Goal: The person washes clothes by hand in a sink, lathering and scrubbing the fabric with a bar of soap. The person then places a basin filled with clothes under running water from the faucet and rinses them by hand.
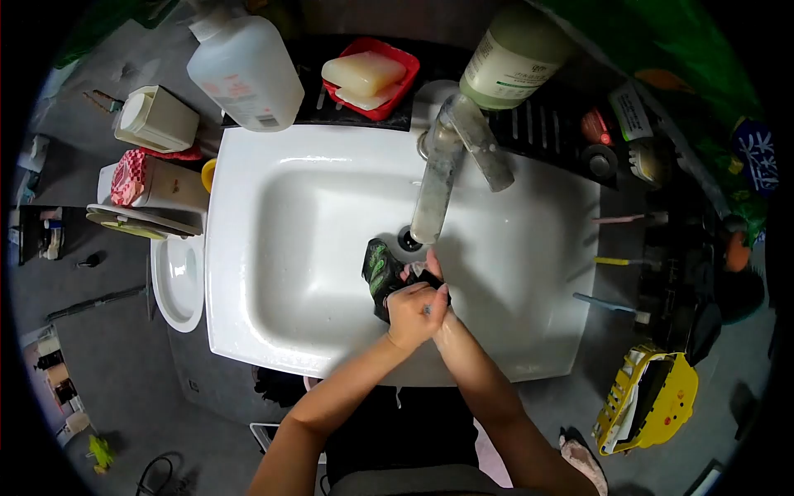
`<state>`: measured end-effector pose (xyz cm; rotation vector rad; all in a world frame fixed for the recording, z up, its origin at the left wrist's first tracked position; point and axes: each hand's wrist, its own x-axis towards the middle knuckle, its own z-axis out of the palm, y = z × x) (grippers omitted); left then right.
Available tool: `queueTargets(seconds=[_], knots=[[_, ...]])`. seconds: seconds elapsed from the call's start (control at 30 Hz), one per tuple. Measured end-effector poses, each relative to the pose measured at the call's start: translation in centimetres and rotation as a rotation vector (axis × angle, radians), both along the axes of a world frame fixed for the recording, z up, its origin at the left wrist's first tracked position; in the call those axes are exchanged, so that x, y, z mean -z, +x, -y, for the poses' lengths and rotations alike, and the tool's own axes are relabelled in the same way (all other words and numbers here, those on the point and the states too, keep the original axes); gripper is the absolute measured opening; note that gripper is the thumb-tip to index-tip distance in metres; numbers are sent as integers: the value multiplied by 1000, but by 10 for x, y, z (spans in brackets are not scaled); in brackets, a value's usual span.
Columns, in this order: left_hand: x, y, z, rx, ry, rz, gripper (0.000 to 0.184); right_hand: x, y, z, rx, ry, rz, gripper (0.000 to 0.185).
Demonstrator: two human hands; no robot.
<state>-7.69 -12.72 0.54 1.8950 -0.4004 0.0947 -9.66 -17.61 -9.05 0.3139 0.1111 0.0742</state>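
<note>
A black cloth with a green print (380,269) is bunched between my two hands over the white sink (285,248). My left hand (411,314) is closed on it, with the knuckles uppermost. Pressed against the left one, my right hand (441,298) grips the cloth too, and its fingers are partly hidden. Just beyond the hands, the faucet spout (437,194) points down towards the dark drain hole (408,239). I cannot tell whether water is running.
A red soap dish (411,68) with soap bars (364,74), a clear pump bottle (252,78) and a green bottle (513,62) line the back ledge. Toothbrushes (612,303) jut in from the right, above a yellow basket (674,401). A white basin (194,285) is at left.
</note>
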Motion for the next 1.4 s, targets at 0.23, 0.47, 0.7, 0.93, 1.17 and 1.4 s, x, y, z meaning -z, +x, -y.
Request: queueTargets(seconds=[0.23,0.47,0.7,0.93,1.17,1.4], knots=[[9,17,-4,-130,46,-73,24,-78,2,11,-328,-812,-746,51],[26,31,-4,-133,156,-108,29,-79,-3,2,-241,-889,-834,37],[43,53,-21,-176,-930,-1283,30,-92,2,38,-325,-731,-398,32],[1,-4,2,54,-42,-22,15,-34,-11,33,-280,-708,-553,31],[22,40,-22,-165,334,-116,18,-81,-8,20,-204,-895,-755,27],[3,-22,22,-16,-220,-191,47,-78,-10,37,57,-1135,-761,29]])
